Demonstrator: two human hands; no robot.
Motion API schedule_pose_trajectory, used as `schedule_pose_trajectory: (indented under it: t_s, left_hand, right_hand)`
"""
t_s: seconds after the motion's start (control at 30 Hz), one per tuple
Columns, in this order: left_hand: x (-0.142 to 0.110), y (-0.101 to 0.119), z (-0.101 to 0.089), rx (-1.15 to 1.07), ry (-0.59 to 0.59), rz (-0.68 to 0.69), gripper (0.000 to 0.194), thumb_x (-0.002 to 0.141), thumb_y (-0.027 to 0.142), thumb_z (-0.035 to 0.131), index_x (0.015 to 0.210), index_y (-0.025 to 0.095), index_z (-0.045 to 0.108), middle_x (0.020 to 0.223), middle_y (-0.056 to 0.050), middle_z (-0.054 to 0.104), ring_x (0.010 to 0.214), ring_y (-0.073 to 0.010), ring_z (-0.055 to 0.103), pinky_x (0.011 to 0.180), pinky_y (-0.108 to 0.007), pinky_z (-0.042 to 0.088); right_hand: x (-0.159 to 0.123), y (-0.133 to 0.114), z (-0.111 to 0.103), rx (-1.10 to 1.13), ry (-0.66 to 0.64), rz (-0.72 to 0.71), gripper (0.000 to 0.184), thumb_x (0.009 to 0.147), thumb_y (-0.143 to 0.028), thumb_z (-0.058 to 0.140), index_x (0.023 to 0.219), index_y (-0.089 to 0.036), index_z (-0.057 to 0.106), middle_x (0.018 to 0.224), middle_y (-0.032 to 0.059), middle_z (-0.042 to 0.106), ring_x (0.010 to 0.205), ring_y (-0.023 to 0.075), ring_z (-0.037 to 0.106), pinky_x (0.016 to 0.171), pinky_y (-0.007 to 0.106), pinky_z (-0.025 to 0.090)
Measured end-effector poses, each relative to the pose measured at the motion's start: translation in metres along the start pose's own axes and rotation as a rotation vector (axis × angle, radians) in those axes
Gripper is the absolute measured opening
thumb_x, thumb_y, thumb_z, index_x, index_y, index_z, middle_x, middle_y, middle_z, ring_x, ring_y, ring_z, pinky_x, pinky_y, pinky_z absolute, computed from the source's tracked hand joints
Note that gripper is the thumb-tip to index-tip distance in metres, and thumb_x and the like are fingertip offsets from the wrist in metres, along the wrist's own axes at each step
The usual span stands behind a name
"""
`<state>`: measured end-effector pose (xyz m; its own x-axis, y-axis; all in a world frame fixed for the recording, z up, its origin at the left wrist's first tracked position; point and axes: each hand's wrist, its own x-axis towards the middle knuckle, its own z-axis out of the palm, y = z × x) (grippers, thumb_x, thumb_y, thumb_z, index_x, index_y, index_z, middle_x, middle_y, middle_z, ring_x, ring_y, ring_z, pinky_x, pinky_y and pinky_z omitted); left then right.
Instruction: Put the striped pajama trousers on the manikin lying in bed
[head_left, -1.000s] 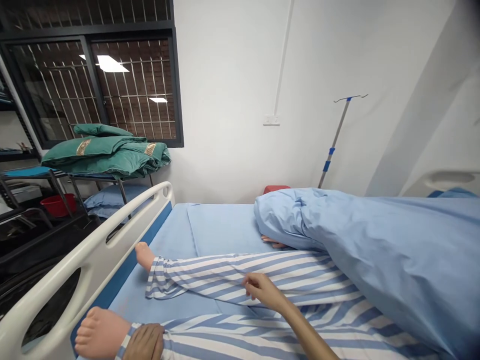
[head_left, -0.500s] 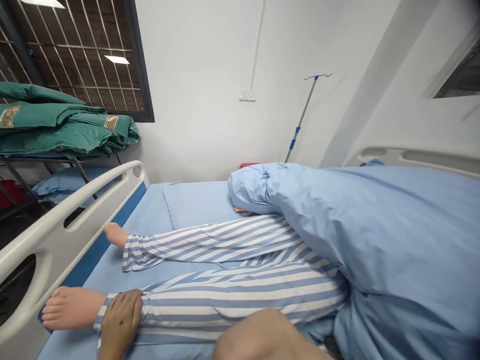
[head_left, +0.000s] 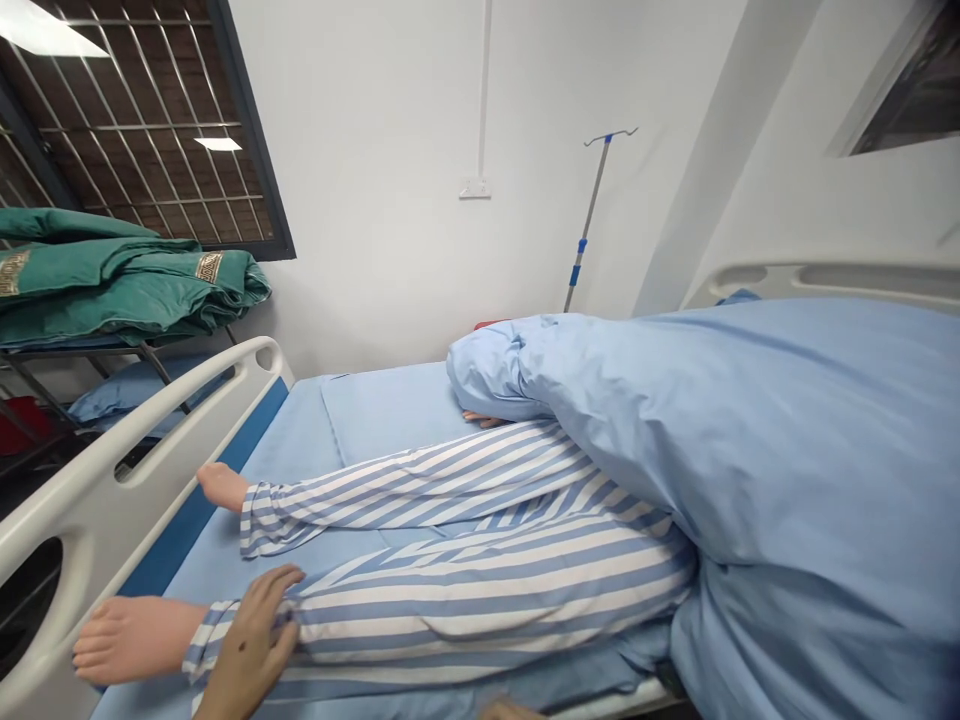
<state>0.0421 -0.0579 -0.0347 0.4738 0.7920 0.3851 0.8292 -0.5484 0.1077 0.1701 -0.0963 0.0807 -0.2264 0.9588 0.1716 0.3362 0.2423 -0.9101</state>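
My left hand (head_left: 251, 640) rests on the lower leg of the blue-and-white striped trousers (head_left: 480, 600), near the ankle, its fingers stretched over the cloth and its thumb apart. Just left of it, a smooth, doll-like foot (head_left: 139, 640) sticks out of the cuff; a second foot (head_left: 223, 486) lies farther back. Only a sliver of my right hand or arm (head_left: 510, 710) shows at the bottom edge, its fingers hidden. A blue quilt (head_left: 750, 430) is heaped over the upper body, with a few fingertips (head_left: 484, 419) peeking out beneath it.
The bed's white footboard (head_left: 82, 500) stands at the left, and its headboard (head_left: 847, 280) at the back right. An IV pole (head_left: 589, 230) rises behind the bed. Folded green bedding (head_left: 142, 290) is stacked on a rack below the barred window (head_left: 150, 110).
My left hand has loosened, its fingers and thumb now spread on the trouser leg. My right limb has drawn down almost out of view. The camera view has shifted slightly.
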Motion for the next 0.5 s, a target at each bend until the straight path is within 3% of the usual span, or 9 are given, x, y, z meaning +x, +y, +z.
schedule_pose_trajectory:
  t_s: [0.1,0.13,0.17,0.23,0.3,0.37,0.43,0.5]
  left_hand:
    - [0.016,0.023,-0.001,-0.029,-0.299,0.095,0.072,0.058,0.018,0.05,0.13,0.025,0.042,0.13,-0.005,0.051,0.118,-0.0246,0.047,0.097,-0.036,0.04]
    - [0.019,0.027,0.0,-0.017,-0.392,0.093,0.078,0.054,0.018,0.051,0.132,0.024,0.04,0.13,-0.006,0.051,0.116,-0.0262,0.049,0.096,-0.037,0.041]
    - [0.022,0.028,0.001,0.003,-0.463,0.076,0.082,0.052,0.019,0.052,0.133,0.023,0.04,0.129,-0.007,0.052,0.114,-0.0275,0.05,0.094,-0.038,0.042]
    - [0.022,0.023,0.004,0.056,-0.545,0.023,0.083,0.05,0.022,0.052,0.133,0.023,0.04,0.128,-0.009,0.053,0.11,-0.0291,0.053,0.09,-0.038,0.043]
    - [0.021,0.014,0.004,0.102,-0.574,-0.016,0.081,0.051,0.023,0.051,0.132,0.023,0.041,0.128,-0.009,0.054,0.109,-0.0286,0.054,0.089,-0.037,0.044]
    - [0.018,0.006,0.001,0.142,-0.587,-0.04,0.079,0.051,0.023,0.049,0.13,0.022,0.044,0.126,-0.009,0.055,0.107,-0.0281,0.056,0.088,-0.036,0.044]
    - [0.017,0.004,-0.004,0.157,-0.595,-0.037,0.076,0.05,0.023,0.047,0.126,0.021,0.048,0.122,-0.009,0.058,0.104,-0.0278,0.057,0.087,-0.035,0.044]
    - [0.017,0.004,-0.012,0.157,-0.581,-0.028,0.074,0.049,0.023,0.046,0.122,0.021,0.051,0.117,-0.008,0.061,0.099,-0.0276,0.059,0.084,-0.035,0.045]
  right_hand:
    - [0.058,-0.027,0.048,0.054,-0.112,-0.113,0.017,0.07,-0.025,0.049,0.069,-0.038,0.059,0.06,-0.003,0.059,0.074,0.0211,0.066,0.055,0.03,0.053]
    - [0.078,-0.032,0.066,0.065,-0.168,-0.157,0.016,0.07,-0.024,0.046,0.061,-0.034,0.055,0.051,-0.0065,0.052,0.071,0.0192,0.066,0.057,0.027,0.053]
    - [0.097,-0.036,0.085,0.06,-0.295,-0.29,0.018,0.071,-0.023,0.042,0.058,-0.032,0.052,0.042,-0.0068,0.042,0.068,0.0182,0.066,0.058,0.025,0.053]
    - [0.126,-0.038,0.114,0.066,-0.387,-0.503,0.021,0.071,-0.021,0.035,0.061,-0.032,0.05,0.036,-0.0067,0.032,0.064,0.0174,0.066,0.061,0.024,0.054]
    - [0.125,-0.031,0.119,0.076,-0.36,-0.534,0.024,0.071,-0.021,0.033,0.068,-0.035,0.052,0.037,-0.0067,0.033,0.068,0.0171,0.066,0.063,0.024,0.054]
    - [0.082,-0.009,0.088,0.127,-0.316,-0.488,0.023,0.069,-0.023,0.04,0.076,-0.039,0.055,0.043,-0.0074,0.043,0.077,0.0175,0.067,0.063,0.024,0.054]
    - [0.002,0.032,0.028,0.217,-0.25,-0.405,0.024,0.069,-0.027,0.045,0.082,-0.043,0.057,0.053,-0.0082,0.054,0.084,0.0198,0.067,0.06,0.026,0.054]
    - [-0.093,0.087,-0.039,0.322,-0.06,-0.159,0.023,0.071,-0.032,0.049,0.088,-0.043,0.059,0.061,-0.0066,0.06,0.081,0.0232,0.067,0.056,0.03,0.053]
